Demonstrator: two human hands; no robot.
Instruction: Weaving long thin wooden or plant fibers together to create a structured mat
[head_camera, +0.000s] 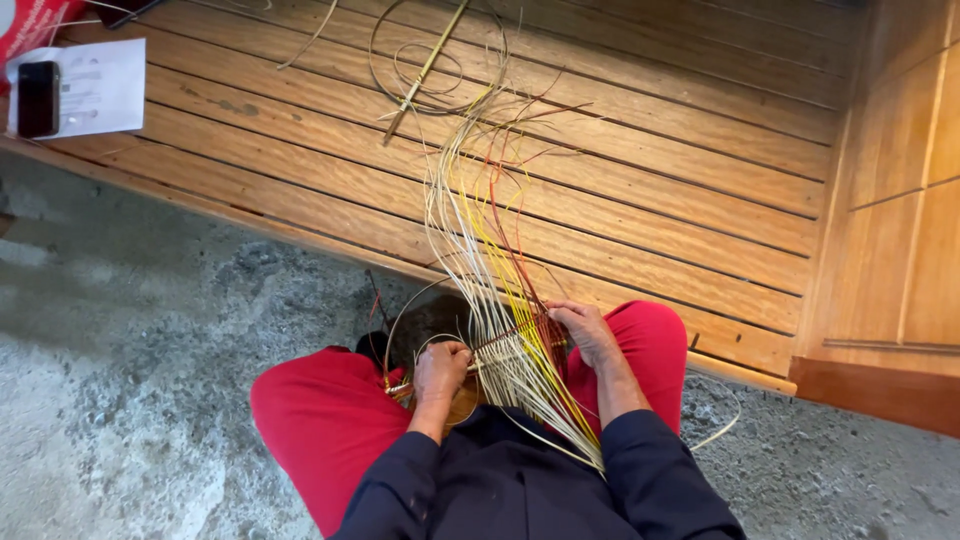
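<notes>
A bundle of long thin weaving strands (478, 215), pale, yellow and reddish-brown, fans out from my lap over the wooden floor. My left hand (440, 368) is closed on the woven part (505, 345) at its left side. My right hand (585, 330) grips the same woven part at its right edge, fingers curled over the strands. I sit with red trousers (320, 415) and dark sleeves. The lower ends of the strands run down past my right forearm.
A wooden plank floor (640, 170) lies ahead, with a wooden wall (905, 200) at the right. A stick with coiled strands (425, 70) lies farther away. A phone (38, 97) rests on white paper (100, 85) at the top left. Rough grey concrete (130, 350) spreads below.
</notes>
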